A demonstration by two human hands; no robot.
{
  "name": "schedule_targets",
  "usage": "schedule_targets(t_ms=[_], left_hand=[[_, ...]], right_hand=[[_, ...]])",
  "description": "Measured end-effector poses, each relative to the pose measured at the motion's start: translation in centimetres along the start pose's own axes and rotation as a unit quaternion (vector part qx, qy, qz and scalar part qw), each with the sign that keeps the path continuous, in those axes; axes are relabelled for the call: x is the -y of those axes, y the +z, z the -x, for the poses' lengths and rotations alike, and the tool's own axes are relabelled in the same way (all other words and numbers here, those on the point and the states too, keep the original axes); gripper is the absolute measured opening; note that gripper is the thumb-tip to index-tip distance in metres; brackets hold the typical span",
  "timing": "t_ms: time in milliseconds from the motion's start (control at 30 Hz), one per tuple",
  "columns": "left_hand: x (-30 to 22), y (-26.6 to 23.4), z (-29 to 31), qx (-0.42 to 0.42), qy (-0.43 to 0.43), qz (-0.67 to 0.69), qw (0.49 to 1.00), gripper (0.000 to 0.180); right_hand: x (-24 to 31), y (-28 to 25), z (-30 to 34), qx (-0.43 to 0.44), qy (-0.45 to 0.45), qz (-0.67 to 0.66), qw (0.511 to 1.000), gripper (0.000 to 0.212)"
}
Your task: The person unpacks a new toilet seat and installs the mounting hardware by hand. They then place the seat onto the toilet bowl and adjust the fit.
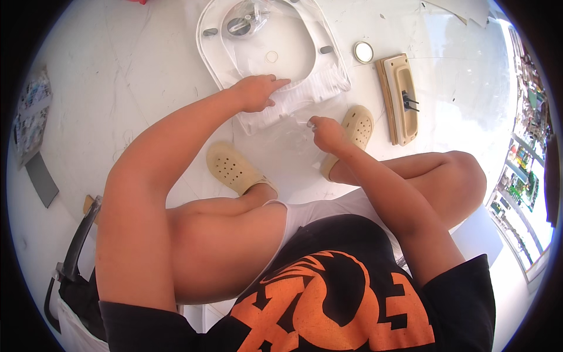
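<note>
A white toilet seat (208, 56), partly wrapped in clear plastic film (299, 108), lies on the floor in front of me. Over its near rim rests my left hand (256, 92), fingers apart and holding nothing, the index finger stretched to the right along the plastic. My right hand (329, 134) is closed nearer to me, pinching an edge of the film that trails from the seat's near end. Inside the ring, toward the far side, sits a clear plastic bag (258, 14) with a round metal part (238, 26) in or under it.
To the right of the seat lie a round metal-rimmed disc (363, 52) and a beige oblong tray-like part (404, 100) with black prongs. My feet in beige clogs (231, 167) flank the film. A patterned packet (32, 117) and a grey strip (42, 180) lie far left.
</note>
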State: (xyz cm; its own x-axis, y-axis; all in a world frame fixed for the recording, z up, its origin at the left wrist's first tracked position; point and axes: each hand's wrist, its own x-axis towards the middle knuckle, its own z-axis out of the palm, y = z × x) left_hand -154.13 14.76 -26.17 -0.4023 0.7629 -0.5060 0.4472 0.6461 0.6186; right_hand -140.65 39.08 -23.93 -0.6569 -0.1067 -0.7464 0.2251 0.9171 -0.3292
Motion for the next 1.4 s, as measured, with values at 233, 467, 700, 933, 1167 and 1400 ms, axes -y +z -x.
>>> schedule_targets(t_ms=[233,467,700,933,1167,1400], left_hand=[[0.5,-0.6,0.7,0.059,-0.012,-0.058,0.996,0.089],[-0.4,-0.4,1.0,0.079,-0.011,-0.135,0.988,0.103],[-1.7,1.9,2.2,0.015,-0.040,-0.227,0.973,0.130],[-1.7,1.6,2.4,0.009,-0.038,-0.206,0.978,0.121],[2.0,-1.1,2.9,-0.041,-0.020,-0.068,0.997,0.073],[3.5,-2.8,4.0,-0.105,0.007,-0.097,0.990,0.035]], right_hand=[[5.5,0.4,0.4,0.037,0.075,0.012,0.996,0.065],[7.4,4.5,-2.4,-0.002,0.150,-0.107,0.983,0.056],[5.2,4.1,-1.6,-0.071,0.078,-0.075,0.992,0.040],[-1.2,-4.8,-2.3,-0.161,0.092,0.021,0.982,0.028],[2.5,-4.6,-2.5,-0.147,-0.087,0.023,0.985,0.034],[7.9,-3.3,-5.0,-0.213,-0.243,0.117,0.939,0.026]])
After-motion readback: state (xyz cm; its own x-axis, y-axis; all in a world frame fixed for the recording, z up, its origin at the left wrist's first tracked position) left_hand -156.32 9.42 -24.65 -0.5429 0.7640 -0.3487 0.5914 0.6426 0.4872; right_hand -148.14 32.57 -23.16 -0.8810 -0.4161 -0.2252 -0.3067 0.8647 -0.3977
